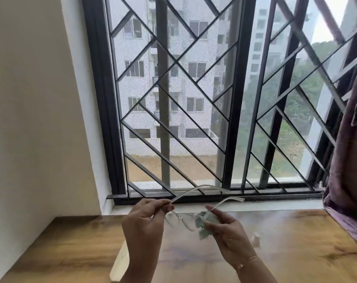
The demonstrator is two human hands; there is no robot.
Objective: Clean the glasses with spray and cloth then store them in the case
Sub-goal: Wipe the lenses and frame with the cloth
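Wooden table (71, 252) below window (173, 99): left hand (144, 219) pinches glasses (181, 218), right hand (226, 227) pinches cloth (204, 223) round lens. Wiping seemingly underway; storing not yet done, case unseen.

Home room: grilled window (173, 99), purple curtain (349, 139).

Pale green cloth (203, 222), clear-framed glasses (180, 217) — wood-grain table (71, 252) — purple curtain (350, 160).

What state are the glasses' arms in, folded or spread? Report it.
Spread: both arms of the glasses stick out toward the window. The left hand pinches one end; the right hand holds the cloth at the other.
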